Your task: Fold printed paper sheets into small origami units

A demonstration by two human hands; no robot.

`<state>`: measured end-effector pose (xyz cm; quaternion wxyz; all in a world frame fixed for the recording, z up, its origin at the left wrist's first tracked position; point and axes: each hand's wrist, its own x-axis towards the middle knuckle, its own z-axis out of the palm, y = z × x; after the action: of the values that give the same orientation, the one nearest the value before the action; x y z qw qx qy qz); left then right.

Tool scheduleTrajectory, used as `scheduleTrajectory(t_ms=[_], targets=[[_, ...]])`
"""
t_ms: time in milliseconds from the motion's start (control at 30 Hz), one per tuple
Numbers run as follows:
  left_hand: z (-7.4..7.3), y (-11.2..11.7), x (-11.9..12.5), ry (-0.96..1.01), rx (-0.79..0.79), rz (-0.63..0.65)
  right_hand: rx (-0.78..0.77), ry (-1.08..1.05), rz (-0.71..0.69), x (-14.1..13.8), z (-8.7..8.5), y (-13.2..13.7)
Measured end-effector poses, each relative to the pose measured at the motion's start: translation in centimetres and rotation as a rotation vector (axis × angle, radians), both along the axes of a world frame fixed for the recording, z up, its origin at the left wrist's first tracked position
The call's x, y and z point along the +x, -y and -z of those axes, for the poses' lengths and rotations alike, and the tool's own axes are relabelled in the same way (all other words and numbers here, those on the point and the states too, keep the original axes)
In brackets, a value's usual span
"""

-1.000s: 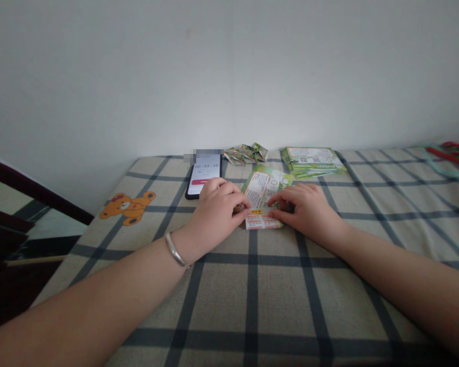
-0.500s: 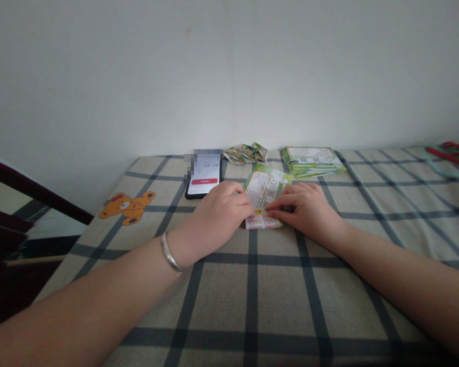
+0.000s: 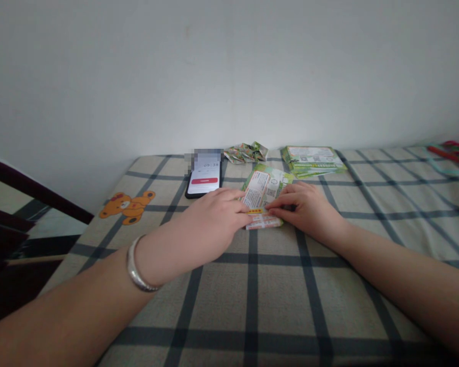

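Observation:
A green-and-white printed sheet (image 3: 258, 189) lies flat on the table in front of me. Its near edge is folded up into a strip with orange print. My left hand (image 3: 210, 224), with a silver bangle at the wrist, rests at the sheet's left edge, fingers stretched out and apart from one another. On the opposite side, my right hand (image 3: 304, 206) pinches the sheet near the fold with thumb and forefinger; its other fingers are curled.
Behind the sheet lie crumpled or folded green pieces (image 3: 247, 152) and a stack of similar printed sheets (image 3: 313, 159). A lit phone (image 3: 204, 178) is at the left. The checked tablecloth (image 3: 229, 306) bears a bear picture (image 3: 128, 206). Red and green items (image 3: 457, 155) sit far right.
My left hand has loosened from its pinch, straightened its fingers and shifted slightly towards me. My right hand and the sheet have hardly moved.

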<state>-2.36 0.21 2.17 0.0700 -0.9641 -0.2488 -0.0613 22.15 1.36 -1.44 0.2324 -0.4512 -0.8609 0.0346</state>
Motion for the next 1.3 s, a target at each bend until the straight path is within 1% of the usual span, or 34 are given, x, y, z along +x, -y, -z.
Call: scheduleTrajectory(t_ms=[167,233,300,367,433,533,600,833,933,1033,1133,1300], targets=[[0.2,0.6,-0.2,-0.002,0.023,-0.023,-0.064,-0.071,-0.024,-0.1,-0.1,-0.3],[0.3,0.9,-0.2,-0.004,0.019,-0.028,-0.066,-0.111,-0.033,-0.1,-0.3,-0.2],[0.4,1.2,-0.1,0.004,0.015,-0.036,-0.012,-0.151,-0.039,-0.2,-0.7,0.1],[0.3,1.3,-0.1,0.013,0.01,-0.038,0.08,-0.165,-0.066,-0.3,-1.3,0.7],[0.0,1.3,-0.1,0.013,-0.002,-0.031,0.141,-0.103,-0.165,-0.5,-1.8,1.5],[-0.2,1.3,0.0,0.007,-0.007,-0.021,0.124,0.041,-0.325,-1.0,-2.0,2.4],[-0.2,1.3,0.0,0.005,0.003,-0.024,0.138,0.089,-0.36,-1.3,-1.8,2.7],[0.1,1.0,-0.3,-0.02,-0.017,-0.006,0.124,0.139,-0.383,-1.3,-1.0,2.6],[0.0,0.9,-0.5,-0.02,-0.042,-0.043,0.134,0.199,-0.376,-1.2,-0.9,2.6],[-0.2,0.9,-0.7,-0.019,-0.099,-0.073,0.12,0.23,-0.366,-1.2,-0.9,2.7],[-0.5,1.0,-0.6,-0.032,-0.126,-0.047,0.12,0.24,-0.351,-1.2,-0.9,2.8],[-0.6,1.1,-0.6,-0.071,-0.097,-0.014,0.12,0.233,-0.353,-1.3,-0.8,2.7]])
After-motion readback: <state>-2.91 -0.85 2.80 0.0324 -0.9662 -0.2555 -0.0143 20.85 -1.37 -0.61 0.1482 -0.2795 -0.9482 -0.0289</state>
